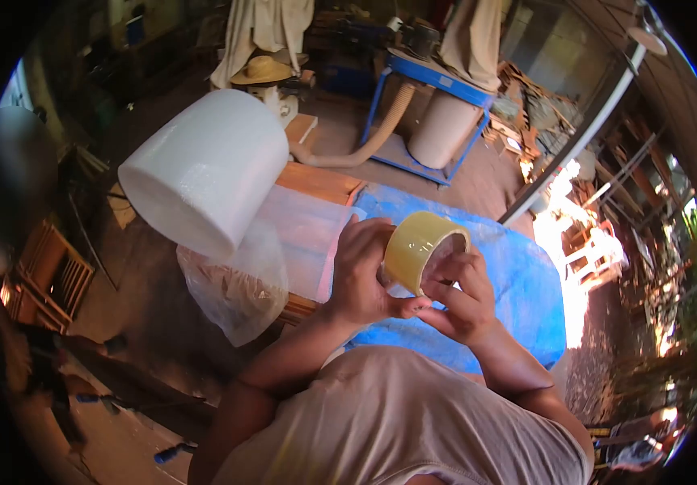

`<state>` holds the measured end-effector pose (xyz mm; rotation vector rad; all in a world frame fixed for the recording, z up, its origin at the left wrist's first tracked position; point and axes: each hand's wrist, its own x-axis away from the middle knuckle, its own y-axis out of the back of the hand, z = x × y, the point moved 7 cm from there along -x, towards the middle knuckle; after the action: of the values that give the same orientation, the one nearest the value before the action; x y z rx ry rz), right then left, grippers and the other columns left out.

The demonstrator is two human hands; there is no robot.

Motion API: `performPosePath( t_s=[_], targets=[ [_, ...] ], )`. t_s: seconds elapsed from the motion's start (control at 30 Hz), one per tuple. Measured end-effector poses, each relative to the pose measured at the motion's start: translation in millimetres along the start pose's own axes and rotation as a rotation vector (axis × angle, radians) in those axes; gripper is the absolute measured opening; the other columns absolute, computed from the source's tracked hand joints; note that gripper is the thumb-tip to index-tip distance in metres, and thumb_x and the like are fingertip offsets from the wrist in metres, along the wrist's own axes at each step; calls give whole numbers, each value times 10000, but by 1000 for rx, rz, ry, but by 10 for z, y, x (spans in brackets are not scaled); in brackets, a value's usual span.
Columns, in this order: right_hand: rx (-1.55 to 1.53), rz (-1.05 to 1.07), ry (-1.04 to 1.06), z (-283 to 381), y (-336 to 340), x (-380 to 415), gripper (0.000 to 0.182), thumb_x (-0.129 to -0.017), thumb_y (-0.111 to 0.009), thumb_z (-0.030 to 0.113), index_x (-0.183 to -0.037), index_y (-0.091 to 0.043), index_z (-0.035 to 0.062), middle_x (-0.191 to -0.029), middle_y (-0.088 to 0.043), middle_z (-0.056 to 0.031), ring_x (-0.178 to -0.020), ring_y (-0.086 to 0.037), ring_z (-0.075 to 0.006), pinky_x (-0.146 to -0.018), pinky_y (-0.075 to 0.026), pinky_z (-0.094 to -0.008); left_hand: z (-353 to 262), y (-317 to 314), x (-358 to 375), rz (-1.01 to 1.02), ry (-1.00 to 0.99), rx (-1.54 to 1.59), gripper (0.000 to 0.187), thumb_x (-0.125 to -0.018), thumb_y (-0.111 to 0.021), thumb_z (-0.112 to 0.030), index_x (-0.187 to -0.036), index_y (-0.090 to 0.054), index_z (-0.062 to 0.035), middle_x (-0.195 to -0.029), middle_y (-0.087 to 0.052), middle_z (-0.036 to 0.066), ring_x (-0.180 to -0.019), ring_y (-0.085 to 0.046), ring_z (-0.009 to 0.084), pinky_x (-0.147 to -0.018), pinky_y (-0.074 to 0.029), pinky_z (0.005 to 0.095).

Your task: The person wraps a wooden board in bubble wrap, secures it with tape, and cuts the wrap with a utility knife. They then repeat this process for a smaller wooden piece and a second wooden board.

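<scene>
A wide roll of yellowish clear tape (417,250) is held up in front of my chest, above a blue covering (510,283). My left hand (362,271) is wrapped round the roll's left side, its thumb below. With bent fingers at the roll's open right end, my right hand (462,299) touches the rim and inside; its thumb meets the left thumb under the roll. Left of my hands stands a large white roll of wrap (211,166), and a translucent sheet (304,234) lies beside the blue covering.
Crumpled clear plastic (239,287) hangs at the table's near left edge. Beyond the table stand a blue-framed machine (433,77) with a hose (389,129) and a straw hat (264,71). A wooden chair (49,275) is at the left, a slanting pole (579,145) at the right.
</scene>
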<state>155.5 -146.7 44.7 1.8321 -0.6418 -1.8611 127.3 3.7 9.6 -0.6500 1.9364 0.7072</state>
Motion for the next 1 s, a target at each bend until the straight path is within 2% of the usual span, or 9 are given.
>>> performPosePath(
  t_s=[0.17,0.27,0.37,0.43,0.57,0.63,0.8,0.87,1.0],
  targets=[
    [-250,25,148,-189,394,47,337,-748,-782,385,-773,-670,69,-862,-611,-71,-806,-594,-271,-912,-452,-528,-107,-95,25,-19,25,-32,737,-687,-709,-635,-1013,-596,16,-988,-606,171,-988,-576,359,-928,-399,470],
    [-304,-181,81,-540,689,-31,323,-873,-647,284,-658,-552,62,-863,-616,-112,-836,-595,-279,-946,-434,-533,-177,-176,25,14,39,-3,746,-678,-714,-614,-1012,-585,40,-993,-599,193,-980,-567,373,-917,-412,476],
    [-614,194,-47,-689,588,-578,198,-871,-621,202,-835,-639,8,-1025,-606,-177,-957,-584,-314,-922,-453,-435,-262,-244,33,20,11,-1,770,-672,-713,-614,-1017,-572,60,-1011,-590,211,-973,-561,383,-900,-427,476],
    [-667,443,81,-656,388,-762,227,-914,-589,200,-966,-659,-10,-1100,-593,-180,-989,-586,-310,-909,-455,-383,-303,-290,45,62,-21,41,777,-676,-709,-621,-1019,-564,61,-1038,-581,216,-966,-553,388,-885,-444,467],
    [-843,667,234,-500,-3,-1021,322,-992,-504,263,-1014,-668,-13,-1050,-616,-166,-969,-596,-292,-883,-464,-362,-342,-372,130,132,-2,112,821,-672,-715,-616,-1096,-560,70,-1091,-577,225,-1010,-552,395,-901,-447,457],
    [-994,1191,127,-401,-255,-874,487,-1027,-405,380,-1046,-672,-26,-1051,-648,-172,-1006,-582,-315,-916,-446,-402,-343,-420,202,104,158,262,868,-668,-724,-602,-1195,-545,64,-1137,-575,237,-1079,-543,407,-920,-447,455],
    [-1112,1292,268,-274,-313,-837,470,-1017,-439,388,-1023,-697,-5,-952,-650,-154,-941,-583,-301,-871,-460,-411,-367,-441,293,136,194,342,859,-671,-717,-578,-1254,-540,28,-1185,-579,230,-1113,-556,420,-963,-436,465],
    [-1128,1294,280,-211,-319,-833,460,-1012,-453,387,-1011,-700,-1,-942,-645,-147,-944,-580,-298,-870,-458,-409,-431,-380,277,139,31,297,848,-681,-700,-583,-1241,-541,34,-1199,-576,234,-1115,-564,417,-980,-430,470],
    [-1207,1259,291,-147,-358,-880,436,-1003,-482,384,-969,-703,10,-917,-636,-130,-945,-574,-290,-864,-452,-405,-433,-286,279,173,22,278,842,-689,-690,-589,-1232,-541,38,-1210,-568,245,-1142,-553,415,-995,-420,477]
  ],
)
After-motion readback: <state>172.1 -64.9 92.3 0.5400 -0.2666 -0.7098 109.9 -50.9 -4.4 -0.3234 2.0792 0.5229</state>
